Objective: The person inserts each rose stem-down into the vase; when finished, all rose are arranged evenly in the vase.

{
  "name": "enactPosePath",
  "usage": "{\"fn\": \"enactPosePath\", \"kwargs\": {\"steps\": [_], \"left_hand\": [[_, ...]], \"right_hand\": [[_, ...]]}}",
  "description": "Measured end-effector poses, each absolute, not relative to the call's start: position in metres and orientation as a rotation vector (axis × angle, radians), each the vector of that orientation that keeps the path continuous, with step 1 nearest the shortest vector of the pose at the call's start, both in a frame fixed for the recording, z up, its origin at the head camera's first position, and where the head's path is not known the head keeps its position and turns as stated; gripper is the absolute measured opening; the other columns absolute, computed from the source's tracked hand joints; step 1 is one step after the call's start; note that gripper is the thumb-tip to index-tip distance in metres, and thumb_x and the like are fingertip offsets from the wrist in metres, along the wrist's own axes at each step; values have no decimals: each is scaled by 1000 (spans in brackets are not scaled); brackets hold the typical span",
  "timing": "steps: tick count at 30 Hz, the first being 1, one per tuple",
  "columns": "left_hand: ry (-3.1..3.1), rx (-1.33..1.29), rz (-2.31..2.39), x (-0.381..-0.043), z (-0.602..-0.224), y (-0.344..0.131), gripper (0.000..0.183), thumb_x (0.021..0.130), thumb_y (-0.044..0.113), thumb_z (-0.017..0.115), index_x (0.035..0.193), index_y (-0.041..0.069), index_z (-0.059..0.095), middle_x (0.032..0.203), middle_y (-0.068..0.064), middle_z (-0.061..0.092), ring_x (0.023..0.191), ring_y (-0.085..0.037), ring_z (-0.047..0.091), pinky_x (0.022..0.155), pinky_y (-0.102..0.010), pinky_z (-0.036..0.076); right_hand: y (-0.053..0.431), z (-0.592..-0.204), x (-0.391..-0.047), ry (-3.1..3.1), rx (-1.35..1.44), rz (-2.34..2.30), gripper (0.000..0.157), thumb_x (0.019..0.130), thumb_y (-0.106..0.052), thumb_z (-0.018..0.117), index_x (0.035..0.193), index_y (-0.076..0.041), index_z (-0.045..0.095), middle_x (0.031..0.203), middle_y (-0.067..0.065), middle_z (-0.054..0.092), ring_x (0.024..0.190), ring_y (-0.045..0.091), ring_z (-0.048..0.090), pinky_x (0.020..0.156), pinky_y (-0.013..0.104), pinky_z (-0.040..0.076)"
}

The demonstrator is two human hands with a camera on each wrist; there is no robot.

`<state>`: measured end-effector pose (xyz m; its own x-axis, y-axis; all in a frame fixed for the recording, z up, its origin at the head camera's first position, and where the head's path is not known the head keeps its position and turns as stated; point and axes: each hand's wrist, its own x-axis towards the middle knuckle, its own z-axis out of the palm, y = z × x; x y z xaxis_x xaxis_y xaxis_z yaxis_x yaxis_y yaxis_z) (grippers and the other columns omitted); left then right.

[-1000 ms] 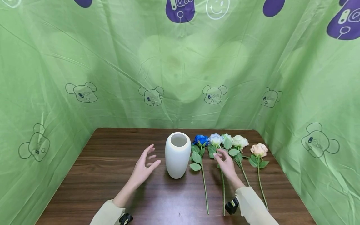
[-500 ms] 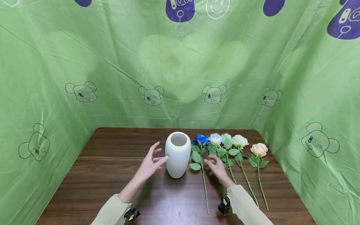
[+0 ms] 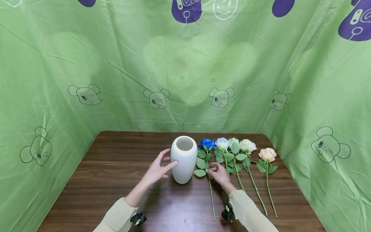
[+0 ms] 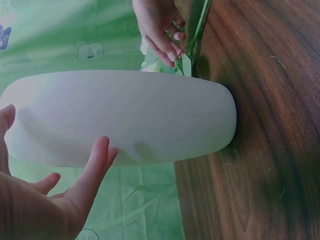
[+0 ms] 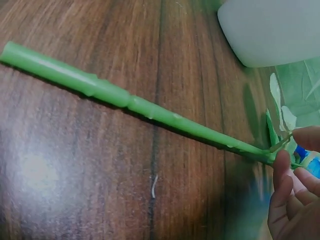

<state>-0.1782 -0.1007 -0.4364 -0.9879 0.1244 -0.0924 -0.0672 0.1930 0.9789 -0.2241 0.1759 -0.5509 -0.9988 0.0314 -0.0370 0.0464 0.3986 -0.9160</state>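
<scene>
A white vase (image 3: 183, 166) stands upright near the middle of the wooden table. My left hand (image 3: 156, 170) is at its left side, fingers spread and relaxed, the thumb in front of the vase's wall. In the left wrist view the left hand (image 4: 60, 200) overlaps the vase (image 4: 120, 115) with straight fingers. To the vase's right lies a blue rose (image 3: 207, 144) with a long green stem. My right hand (image 3: 219, 174) pinches that stem just below the leaves. The right wrist view shows the stem (image 5: 185, 122) running to the thumb and fingers of the right hand (image 5: 297, 195).
Further right lie a pale blue rose (image 3: 222, 144), a white rose with a green tint (image 3: 233, 141), a cream rose (image 3: 247, 146) and a peach rose (image 3: 267, 154), stems toward me. A green curtain (image 3: 185, 64) surrounds the table (image 3: 116, 161).
My right hand has moved left from the pale blue rose to the blue rose's stem and taken hold of it. My left hand has moved right, up to the vase.
</scene>
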Motion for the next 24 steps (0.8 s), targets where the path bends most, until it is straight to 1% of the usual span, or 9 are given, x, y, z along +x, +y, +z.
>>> {"fn": "enactPosePath", "kwargs": {"steps": [5, 11, 14, 19, 24], "left_hand": [[2299, 58, 1896, -179, -437, -99, 63, 73, 38, 71, 127, 28, 40, 119, -13, 47, 87, -30, 57, 55, -37, 52], [2321, 63, 1874, -180, -437, -99, 65, 72, 40, 71, 127, 26, 39, 121, -14, 46, 86, -29, 57, 56, -37, 52], [2337, 70, 1861, -181, -437, -99, 65, 72, 41, 71, 126, 26, 39, 121, -14, 47, 86, -28, 57, 55, -36, 51], [2359, 75, 1841, -182, -437, -99, 64, 71, 42, 71, 125, 26, 40, 119, -14, 48, 84, -27, 58, 55, -36, 51], [2363, 72, 1832, -182, -435, -99, 65, 71, 42, 71, 126, 25, 39, 119, -14, 48, 83, -27, 58, 55, -36, 52]], "right_hand": [[174, -555, -221, 2631, 44, -1637, 45, 75, -7, 68, 114, 7, 49, 74, 9, 60, 54, 17, 54, 46, 27, 42], [170, -556, -218, 2785, -87, -1448, 53, 69, -7, 72, 115, 5, 49, 75, 9, 61, 50, 13, 54, 52, 27, 45], [169, -556, -217, 2795, -118, -1442, 54, 68, -4, 72, 116, 5, 48, 72, 8, 60, 47, 13, 53, 49, 27, 45], [171, -558, -217, 2631, -54, -1572, 53, 72, 1, 67, 121, 2, 45, 73, 9, 58, 46, 18, 54, 41, 28, 46], [175, -556, -216, 2443, -19, -1710, 57, 75, 7, 60, 127, 2, 37, 81, 15, 55, 51, 27, 57, 45, 32, 49]]}}
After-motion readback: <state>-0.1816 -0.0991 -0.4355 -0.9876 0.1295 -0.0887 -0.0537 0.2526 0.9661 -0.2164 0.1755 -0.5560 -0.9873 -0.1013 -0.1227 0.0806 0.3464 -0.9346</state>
